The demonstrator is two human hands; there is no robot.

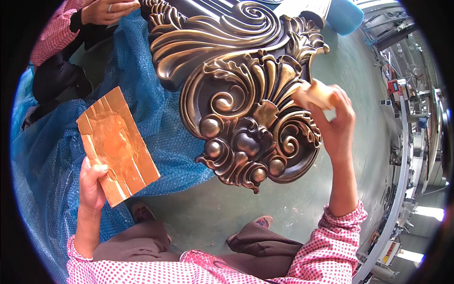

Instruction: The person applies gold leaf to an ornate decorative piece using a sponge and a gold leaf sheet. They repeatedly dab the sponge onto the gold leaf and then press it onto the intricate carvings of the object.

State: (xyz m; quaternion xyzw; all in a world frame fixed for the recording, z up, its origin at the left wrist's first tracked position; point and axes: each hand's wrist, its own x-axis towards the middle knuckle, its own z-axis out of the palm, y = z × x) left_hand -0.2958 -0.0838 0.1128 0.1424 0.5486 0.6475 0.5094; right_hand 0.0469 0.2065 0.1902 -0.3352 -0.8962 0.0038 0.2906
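Note:
A large carved ornament (253, 139), dark with bronze-gold highlights on its scrolls, leaves and round knobs, fills the middle of the view. My left hand (91, 183) grips the lower left edge of a flat piece of cardboard (135, 156), thumb on top. A shiny orange-gold smear covers the cardboard's middle. At the ornament's right edge, my right hand (340, 120) pinches a pale cream piece that looks like a sponge (316, 94). It is a little blurred, against or just over the leafy carving; I cannot tell whether they touch.
Blue bubble wrap (156, 128) spreads under and left of the ornament. A co-worker's hand (106, 10) is at the upper left. A blue roll (345, 18) stands at the top right. Metal racks and rails (404, 142) line the right side. My feet are on the greenish floor (203, 222).

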